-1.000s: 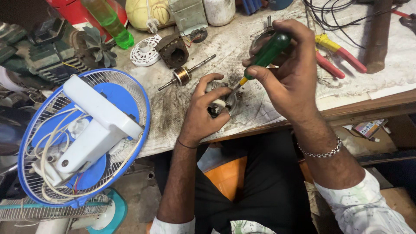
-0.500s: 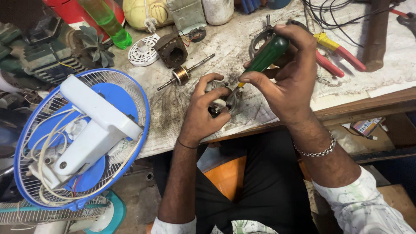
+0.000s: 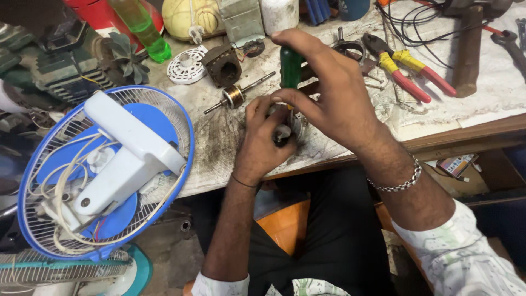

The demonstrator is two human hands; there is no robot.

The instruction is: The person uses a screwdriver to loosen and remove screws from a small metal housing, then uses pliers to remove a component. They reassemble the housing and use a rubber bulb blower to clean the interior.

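Right hand (image 3: 334, 104) had swung the green-handled screwdriver (image 3: 291, 66) from slanted to upright, grip clamped on it. Left hand (image 3: 263, 140) stayed closed around the small round metal motor part (image 3: 285, 131) at the counter (image 3: 219, 142) edge.

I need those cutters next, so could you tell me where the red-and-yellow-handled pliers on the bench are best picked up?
Grip the pliers by the two red handles, coming from above at the near right end. They lie flat on the bench, handles splayed toward the edge, jaws pointing away toward the metal parts, so the handle end looks freest.
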